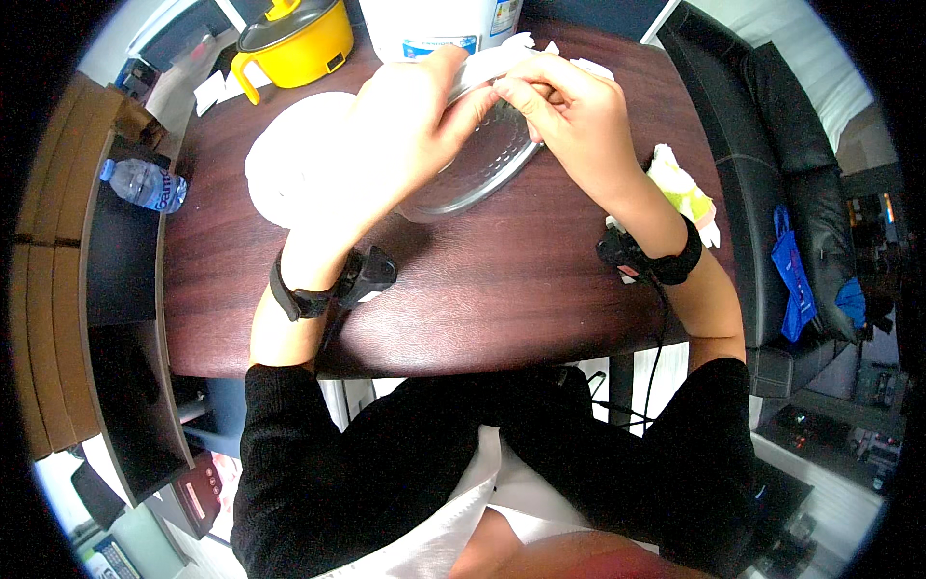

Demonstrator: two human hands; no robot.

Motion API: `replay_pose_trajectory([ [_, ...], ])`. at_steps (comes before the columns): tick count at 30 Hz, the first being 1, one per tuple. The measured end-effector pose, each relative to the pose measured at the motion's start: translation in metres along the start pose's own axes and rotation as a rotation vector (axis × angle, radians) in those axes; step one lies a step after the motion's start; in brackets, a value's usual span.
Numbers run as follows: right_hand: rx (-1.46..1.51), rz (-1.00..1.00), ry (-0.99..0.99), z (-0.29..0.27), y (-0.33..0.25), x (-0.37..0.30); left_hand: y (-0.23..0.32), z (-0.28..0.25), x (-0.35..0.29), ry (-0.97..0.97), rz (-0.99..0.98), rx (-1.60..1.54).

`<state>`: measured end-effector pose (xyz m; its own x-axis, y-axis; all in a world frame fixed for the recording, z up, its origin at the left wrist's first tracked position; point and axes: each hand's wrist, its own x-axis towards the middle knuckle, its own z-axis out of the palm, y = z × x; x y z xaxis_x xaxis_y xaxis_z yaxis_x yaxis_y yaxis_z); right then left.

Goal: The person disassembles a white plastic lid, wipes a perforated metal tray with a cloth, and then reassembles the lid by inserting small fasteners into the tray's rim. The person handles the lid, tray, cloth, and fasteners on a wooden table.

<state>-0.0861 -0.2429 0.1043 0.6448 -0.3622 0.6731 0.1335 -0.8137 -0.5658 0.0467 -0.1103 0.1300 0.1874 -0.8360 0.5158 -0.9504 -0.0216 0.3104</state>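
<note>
A round, clear, dish-like piece with a thick shiny rim (487, 183), like a lid, is tilted over the table under my hands. My left hand (415, 111) is closed at its far left edge, thumb toward the middle. Close beside that thumb, my right hand (574, 101) has thumb and forefinger pinched together at the upper edge; what lies between those fingertips is too small to make out. A white round object (280, 159), washed out by glare, rests on the table left of my left hand and is partly hidden by it.
A white bucket (386, 24) and a yellow pot (304, 58) stand at the back of the brown table (502, 289). Crumpled green-and-white packaging (680, 188) lies by my right forearm. A water bottle (145, 185) is at the left; a black sofa (762, 174) stands right.
</note>
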Motion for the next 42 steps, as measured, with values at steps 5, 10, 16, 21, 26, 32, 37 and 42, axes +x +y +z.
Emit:
replay_pose_trajectory([
  [5, 0.123, 0.152, -0.033, 0.000, -0.002, -0.003, 0.004, 0.001, -0.006, 0.131, 0.126, 0.255],
  [10, 0.232, 0.264, 0.004, 0.002, -0.015, -0.005, 0.005, 0.003, -0.006, 0.113, 0.096, 0.202],
  [16, 0.153, 0.250, -0.001, 0.001, -0.015, -0.007, 0.003, 0.006, -0.005, 0.122, 0.109, 0.148],
  [21, -0.101, 0.001, 0.068, 0.003, -0.008, -0.005, -0.001, 0.011, -0.005, 0.132, 0.081, 0.082],
  [26, -0.263, -0.113, 0.056, -0.002, -0.010, -0.004, 0.001, 0.010, -0.007, 0.151, 0.092, 0.107],
  [32, -0.166, 0.008, 0.046, -0.003, -0.015, -0.004, 0.000, 0.012, -0.009, 0.180, 0.120, 0.107],
  [37, -0.074, 0.082, 0.077, -0.003, -0.008, -0.007, 0.000, 0.013, -0.007, 0.152, 0.116, 0.049],
  [42, -0.241, 0.013, 0.083, -0.003, -0.019, -0.008, -0.002, 0.015, -0.006, 0.145, 0.087, -0.003],
])
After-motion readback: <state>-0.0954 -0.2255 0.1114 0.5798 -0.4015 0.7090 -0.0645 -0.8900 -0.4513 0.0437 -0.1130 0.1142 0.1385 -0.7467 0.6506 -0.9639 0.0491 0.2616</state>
